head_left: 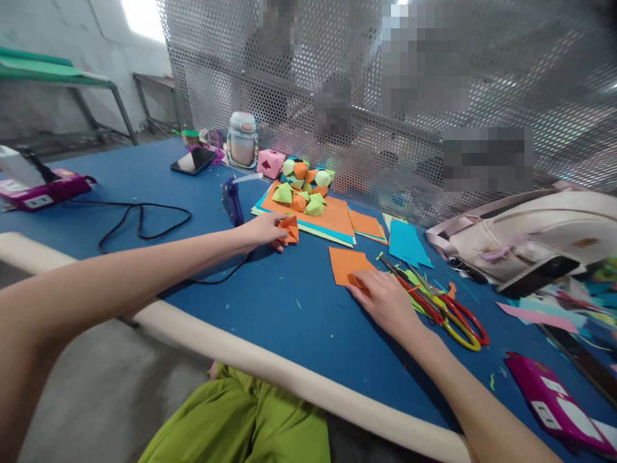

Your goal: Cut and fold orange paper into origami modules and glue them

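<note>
My left hand [264, 229] pinches a small folded piece of orange paper [291, 229] just in front of the paper stack. My right hand [385, 299] has its thumb and fingers curled at the near edge of a square orange paper sheet [343, 262] lying on the blue table. Behind my left hand stands a blue glue gun [232, 200], its cord trailing over the table. Folded green and orange paper pieces [303, 186] are heaped on a stack of coloured paper [337, 217]. Scissors with red and yellow handles [453, 315] lie right of my right hand.
Blue sheets [409, 241] and a pale bag [525, 231] are at the right, with a phone [537, 275] against it. A bottle [242, 140], a pink paper box [270, 163] and a tablet-like device [193, 160] stand or lie farther back. Purple packs [554, 399] flank the table.
</note>
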`<action>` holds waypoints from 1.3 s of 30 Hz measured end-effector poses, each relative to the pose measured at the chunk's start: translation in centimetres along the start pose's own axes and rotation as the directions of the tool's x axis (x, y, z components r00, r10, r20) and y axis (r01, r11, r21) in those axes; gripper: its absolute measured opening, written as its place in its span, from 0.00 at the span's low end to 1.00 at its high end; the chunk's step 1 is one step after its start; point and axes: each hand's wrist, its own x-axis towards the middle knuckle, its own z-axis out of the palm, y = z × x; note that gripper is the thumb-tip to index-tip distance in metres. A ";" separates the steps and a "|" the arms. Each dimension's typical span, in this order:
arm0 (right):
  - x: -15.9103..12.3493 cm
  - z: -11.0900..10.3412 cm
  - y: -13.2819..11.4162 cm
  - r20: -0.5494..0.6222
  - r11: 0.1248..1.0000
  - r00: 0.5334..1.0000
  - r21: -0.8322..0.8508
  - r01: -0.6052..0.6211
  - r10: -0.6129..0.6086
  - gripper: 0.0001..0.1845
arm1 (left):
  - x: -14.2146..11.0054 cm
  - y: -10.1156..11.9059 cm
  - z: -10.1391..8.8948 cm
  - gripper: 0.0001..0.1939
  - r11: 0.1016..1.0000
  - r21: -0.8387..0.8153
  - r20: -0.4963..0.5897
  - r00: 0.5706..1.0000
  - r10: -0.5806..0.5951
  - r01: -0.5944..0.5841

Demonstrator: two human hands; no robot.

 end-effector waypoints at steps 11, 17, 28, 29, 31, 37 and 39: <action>0.7 -0.6 -1.1 0.065 0.972 0.985 -0.166 0.167 -0.158 0.16 | 2.0 -0.5 3.6 0.37 0.984 0.045 0.103 0.980 0.167 -0.173; 0.4 -1.5 -2.1 0.092 0.964 0.978 -0.174 0.200 -0.187 0.14 | 2.0 -0.9 4.1 0.32 0.884 0.315 0.098 0.938 0.333 -0.346; -0.1 -4.4 -6.8 0.139 0.918 0.915 0.183 0.351 -0.378 0.11 | -1.3 -0.3 3.5 0.17 0.547 0.681 0.217 0.848 0.484 -0.487; 0.2 -4.5 -6.5 0.142 0.919 0.920 0.213 0.332 -0.366 0.11 | -1.7 -0.3 3.8 0.15 0.535 0.676 0.262 0.844 0.467 -0.506; 0.8 -4.5 -5.2 0.130 0.933 0.946 0.248 0.260 -0.298 0.12 | -2.4 -0.3 4.2 0.12 0.508 0.678 0.354 0.841 0.409 -0.531; 2.6 -2.9 -2.6 0.277 0.955 0.961 0.281 -0.096 0.015 0.13 | -3.5 -0.5 4.8 0.13 0.383 0.702 0.501 0.798 0.335 -0.601; 2.8 -2.1 -3.0 0.278 0.947 0.959 0.288 -0.144 0.062 0.18 | -3.6 -0.7 4.9 0.13 0.367 0.701 0.512 0.790 0.338 -0.611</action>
